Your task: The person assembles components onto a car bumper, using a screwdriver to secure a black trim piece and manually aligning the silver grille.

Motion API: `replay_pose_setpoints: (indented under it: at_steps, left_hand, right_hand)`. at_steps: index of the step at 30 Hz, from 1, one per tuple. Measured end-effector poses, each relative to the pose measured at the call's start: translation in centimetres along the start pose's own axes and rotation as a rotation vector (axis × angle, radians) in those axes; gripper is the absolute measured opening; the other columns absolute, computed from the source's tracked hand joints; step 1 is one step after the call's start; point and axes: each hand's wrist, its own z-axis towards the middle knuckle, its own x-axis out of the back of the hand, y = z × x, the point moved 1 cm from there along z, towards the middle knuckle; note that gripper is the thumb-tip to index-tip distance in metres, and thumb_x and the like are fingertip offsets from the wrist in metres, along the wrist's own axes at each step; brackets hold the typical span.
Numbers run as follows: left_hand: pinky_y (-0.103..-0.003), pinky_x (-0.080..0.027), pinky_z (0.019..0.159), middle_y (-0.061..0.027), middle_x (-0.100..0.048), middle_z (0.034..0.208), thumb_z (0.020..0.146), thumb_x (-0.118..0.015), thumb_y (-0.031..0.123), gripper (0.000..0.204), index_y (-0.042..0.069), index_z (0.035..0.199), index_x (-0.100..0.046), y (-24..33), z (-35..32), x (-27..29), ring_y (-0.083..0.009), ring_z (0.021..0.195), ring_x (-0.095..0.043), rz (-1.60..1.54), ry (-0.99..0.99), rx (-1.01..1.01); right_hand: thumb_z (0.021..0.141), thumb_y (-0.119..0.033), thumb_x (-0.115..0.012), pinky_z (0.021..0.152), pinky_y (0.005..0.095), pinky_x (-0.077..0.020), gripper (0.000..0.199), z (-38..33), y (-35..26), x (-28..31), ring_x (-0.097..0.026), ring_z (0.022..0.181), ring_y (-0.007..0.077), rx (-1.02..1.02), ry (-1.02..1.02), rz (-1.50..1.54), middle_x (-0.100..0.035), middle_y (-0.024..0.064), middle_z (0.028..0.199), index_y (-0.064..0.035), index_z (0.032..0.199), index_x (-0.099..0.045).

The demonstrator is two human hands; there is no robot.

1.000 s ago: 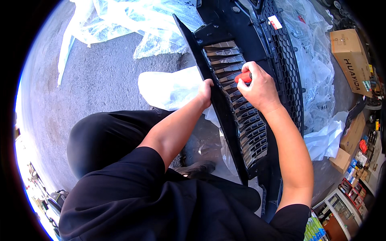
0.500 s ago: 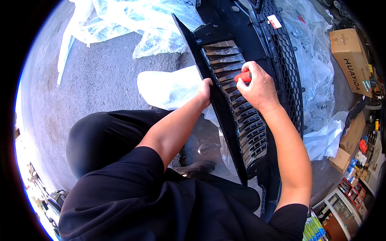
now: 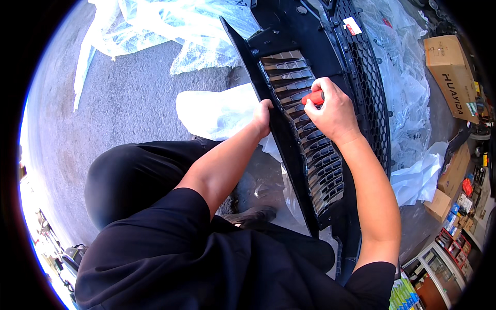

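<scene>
A black car bumper point(image 3: 292, 36) lies in front of me, its inner side with a slatted, partly shiny grille point(image 3: 324, 168) facing up. My left hand point(image 3: 262, 118) is closed round the bumper's left edge, with the fingers hidden underneath. Over the grille's middle, my right hand point(image 3: 333, 111) grips a red-handled screwdriver point(image 3: 313, 98); its tip is out of sight. To the right of the slats runs a black honeycomb mesh point(image 3: 369, 85) with a white and red label point(image 3: 352, 26).
Clear plastic wrap point(image 3: 206, 31) covers ground beyond the bumper, and more wrap point(image 3: 405, 108) lies along its right side. A white foam sheet point(image 3: 214, 113) is left of it. Cardboard boxes point(image 3: 448, 67) and a cabinet point(image 3: 436, 271) stand at the right. My bent knee point(image 3: 124, 181) is at the left.
Almost nothing differs. Both hands keep their places on the bumper and the screwdriver, with only a very slight shift of the view.
</scene>
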Motion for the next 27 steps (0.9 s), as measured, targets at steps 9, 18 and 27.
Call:
replay_pose_setpoints:
  at_steps: [9,18,27]
  left_hand:
    - [-0.040,-0.057,0.085,-0.0158,-0.072,0.091,0.081,-0.048,0.024,0.030,0.002,0.093,-0.065,0.00,0.02,0.06,-0.0297,0.084,-0.070,-0.015,-0.033,0.014]
    - [-0.041,-0.057,0.085,-0.0165,-0.073,0.094,0.083,-0.046,0.026,0.031,0.003,0.095,-0.064,0.30,-0.68,-0.39,-0.0294,0.087,-0.071,0.043,-0.009,0.003]
    - [-0.041,-0.058,0.087,-0.0170,-0.073,0.096,0.083,-0.045,0.024,0.032,0.002,0.097,-0.064,0.35,-0.75,-0.39,-0.0299,0.088,-0.071,0.039,-0.019,0.006]
  right_hand:
    - [0.082,-0.014,-0.074,0.076,0.0450,-0.0567,0.028,-0.13,0.07,0.44,-0.070,0.085,0.0384,-0.029,0.022,0.025,-0.068,0.0163,0.093,-0.0068,0.103,-0.057]
    - [0.083,-0.014,-0.074,0.076,0.0441,-0.0567,0.027,-0.20,0.27,0.12,-0.070,0.085,0.0382,-0.006,0.023,0.012,-0.068,0.0166,0.093,-0.0067,0.103,-0.057]
    - [0.083,-0.012,-0.073,0.079,0.0432,-0.0588,0.028,-0.38,-0.22,0.32,-0.070,0.088,0.0357,-0.020,-0.036,-0.019,-0.067,0.0145,0.097,-0.0065,0.103,-0.054]
